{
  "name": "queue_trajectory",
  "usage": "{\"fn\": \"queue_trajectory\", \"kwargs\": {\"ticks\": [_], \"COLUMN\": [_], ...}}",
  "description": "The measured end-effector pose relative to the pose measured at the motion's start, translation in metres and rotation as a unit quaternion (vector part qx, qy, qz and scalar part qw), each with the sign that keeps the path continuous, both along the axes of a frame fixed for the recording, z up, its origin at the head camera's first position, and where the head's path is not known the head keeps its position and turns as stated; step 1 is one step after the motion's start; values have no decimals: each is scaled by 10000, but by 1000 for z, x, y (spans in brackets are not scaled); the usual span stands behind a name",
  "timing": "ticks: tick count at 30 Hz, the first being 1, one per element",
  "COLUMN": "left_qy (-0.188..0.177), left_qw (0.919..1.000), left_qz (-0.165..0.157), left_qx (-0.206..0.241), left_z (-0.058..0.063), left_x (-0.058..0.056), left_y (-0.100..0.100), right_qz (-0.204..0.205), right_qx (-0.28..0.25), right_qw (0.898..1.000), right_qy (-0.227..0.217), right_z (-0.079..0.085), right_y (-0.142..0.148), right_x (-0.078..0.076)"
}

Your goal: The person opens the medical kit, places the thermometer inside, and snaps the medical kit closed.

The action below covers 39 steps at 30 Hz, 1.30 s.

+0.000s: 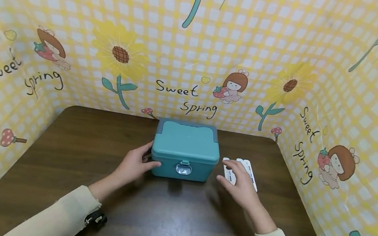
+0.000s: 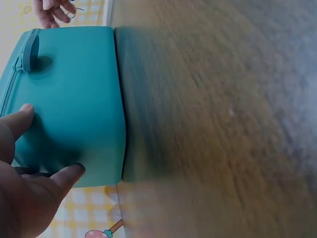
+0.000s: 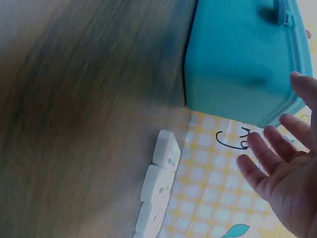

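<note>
A teal lidded storage box [image 1: 186,143] with a metal-looking front latch [image 1: 183,168] stands shut on the table. My left hand [image 1: 135,162] holds its left front corner, the thumb on the front face and the fingers along the left side. In the left wrist view, the thumb [image 2: 20,121] rests against the teal front. My right hand [image 1: 242,186] hovers right of the box, fingers apart and slightly bent, touching nothing visible. Under and behind it lie white segmented strips [image 1: 251,175] with small dark print, partly hidden by the hand. The right wrist view shows their raised white segments [image 3: 157,183].
The dark wooden table [image 1: 103,131] carries the box near its back edge. A yellow checked cloth [image 1: 189,55] with flowers and lettering rises behind and at both sides. Each wrist wears a black strap device [image 1: 95,219].
</note>
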<state>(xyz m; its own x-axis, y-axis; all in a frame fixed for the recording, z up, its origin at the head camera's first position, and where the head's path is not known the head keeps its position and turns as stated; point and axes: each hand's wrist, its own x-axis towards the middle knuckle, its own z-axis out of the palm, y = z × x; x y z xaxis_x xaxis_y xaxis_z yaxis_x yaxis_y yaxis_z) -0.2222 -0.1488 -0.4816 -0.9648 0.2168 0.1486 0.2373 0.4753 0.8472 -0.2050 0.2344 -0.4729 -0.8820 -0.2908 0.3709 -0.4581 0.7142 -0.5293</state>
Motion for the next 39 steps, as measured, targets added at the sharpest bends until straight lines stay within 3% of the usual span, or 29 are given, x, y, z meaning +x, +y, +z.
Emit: {"fn": "queue_trajectory", "kwargs": {"ticks": [9,19,24,29,39], "left_qy": [522,1268,1369,1492,1661], "left_qw": [9970,9908,9896,9879,9827], "left_qz": [166,72,90,94,-1], "left_qx": [-555,-473,-434,-423,-823], "left_z": [6,8,6,4,5], "left_x": [2,-3,-4,-5,-3], "left_y": [-11,-8,-6,-6,-11], "right_qz": [189,408,453,402,389], "right_qx": [-237,-497,-615,-855,-846], "right_qw": [9995,9979,9971,9954,9943], "right_qy": [58,-4,-59,185,524], "right_z": [-3,-5,-10,-13,-12], "right_y": [1,-3,-8,-14,-15], "right_x": [-10,-25,-31,-33,-28]}}
